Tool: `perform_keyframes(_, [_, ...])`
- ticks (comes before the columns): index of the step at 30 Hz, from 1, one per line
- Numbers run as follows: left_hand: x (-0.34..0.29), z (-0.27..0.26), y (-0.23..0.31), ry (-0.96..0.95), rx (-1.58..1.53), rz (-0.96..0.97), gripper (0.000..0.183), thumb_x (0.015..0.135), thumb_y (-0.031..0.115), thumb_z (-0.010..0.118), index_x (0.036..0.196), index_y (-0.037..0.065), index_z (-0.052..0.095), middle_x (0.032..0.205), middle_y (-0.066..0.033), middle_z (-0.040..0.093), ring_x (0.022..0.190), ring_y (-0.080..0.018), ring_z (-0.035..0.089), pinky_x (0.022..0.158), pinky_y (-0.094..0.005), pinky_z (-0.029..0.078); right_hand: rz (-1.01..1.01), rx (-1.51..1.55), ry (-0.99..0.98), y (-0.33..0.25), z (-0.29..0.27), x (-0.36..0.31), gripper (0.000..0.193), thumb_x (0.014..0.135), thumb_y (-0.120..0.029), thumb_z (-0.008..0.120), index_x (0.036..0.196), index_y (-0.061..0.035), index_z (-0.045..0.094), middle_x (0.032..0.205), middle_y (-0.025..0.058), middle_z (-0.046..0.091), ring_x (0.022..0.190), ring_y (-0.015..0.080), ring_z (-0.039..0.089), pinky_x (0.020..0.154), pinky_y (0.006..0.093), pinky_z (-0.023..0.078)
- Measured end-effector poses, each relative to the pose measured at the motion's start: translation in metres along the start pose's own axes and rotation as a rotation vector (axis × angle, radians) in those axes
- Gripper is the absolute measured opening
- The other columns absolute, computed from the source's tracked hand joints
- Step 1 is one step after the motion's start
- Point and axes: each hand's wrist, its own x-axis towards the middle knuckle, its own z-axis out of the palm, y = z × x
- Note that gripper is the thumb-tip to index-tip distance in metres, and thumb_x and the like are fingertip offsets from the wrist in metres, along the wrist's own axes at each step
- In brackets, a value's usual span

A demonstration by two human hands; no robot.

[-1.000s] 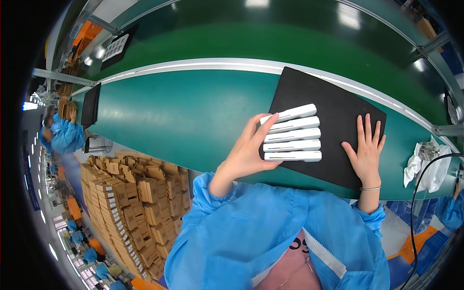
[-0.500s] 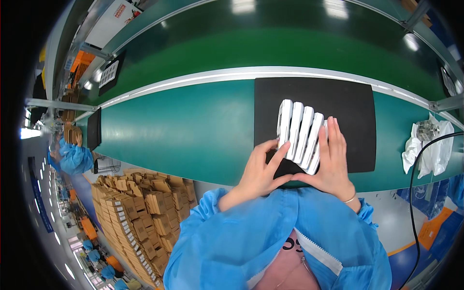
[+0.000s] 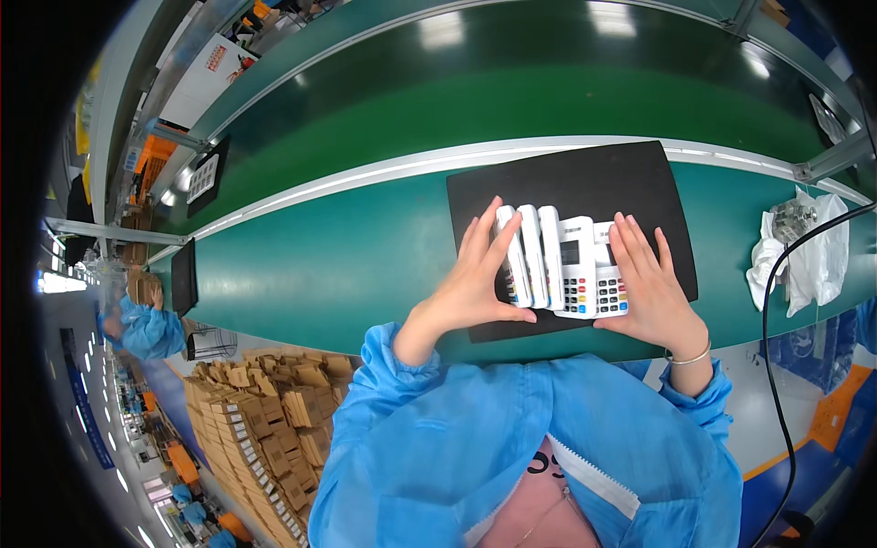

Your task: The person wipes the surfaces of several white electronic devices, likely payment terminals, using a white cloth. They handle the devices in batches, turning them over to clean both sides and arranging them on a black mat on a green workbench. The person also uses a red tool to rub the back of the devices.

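Several white handheld card terminals stand in a row between my hands on a black mat (image 3: 585,173). Three upright card terminals (image 3: 532,260) rest on their long edges at the left of the row. Beside them a face-up card terminal (image 3: 575,256) shows its dark screen and coloured keys. The rightmost card terminal (image 3: 606,283) also shows its keypad and is partly covered. My left hand (image 3: 464,288) is spread against the row's left end, its thumb along the near ends. My right hand (image 3: 650,292) lies with fingers apart over the rightmost terminal's edge.
The green bench (image 3: 320,247) runs left to right, with a pale rail behind it. White plastic bags (image 3: 813,247) and a black cable (image 3: 776,393) are at the right. Stacked cardboard boxes (image 3: 265,429) stand at lower left. A co-worker in blue (image 3: 151,324) is far left.
The right-hand terminals have tipped from standing to face up, showing their keypads. My left fingers have spread up along the row's left side. The mat has turned and now lies slanted.
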Motion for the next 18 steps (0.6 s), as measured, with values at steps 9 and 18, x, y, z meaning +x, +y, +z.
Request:
perform_keyframes(9, [-0.011,-0.027,0.033,-0.033,0.417,-0.098,0.125,0.056,0.040,0.098,0.161,0.016,0.036,0.163,-0.0307,0.025,0.147,-0.0466,0.033,0.115,-0.0545,0.030,-0.120,0.115,-0.077,0.018,-0.010,0.016,0.138,0.050,-0.044,0.098,0.160,-0.0018,0.026,0.165,0.0241,0.027,0.155,0.0419,0.022,0.123,0.0624,0.021])
perform_keyframes(18, [-0.006,-0.011,0.031,-0.048,0.430,-0.044,0.140,0.055,0.055,0.095,0.162,0.002,0.021,0.164,-0.0316,0.022,0.155,-0.0450,0.022,0.121,-0.0673,0.011,-0.298,0.192,0.081,0.038,-0.027,0.029,0.127,0.057,-0.062,0.091,0.152,0.0031,0.037,0.154,0.0287,0.034,0.147,0.0495,0.029,0.119,0.0585,0.024])
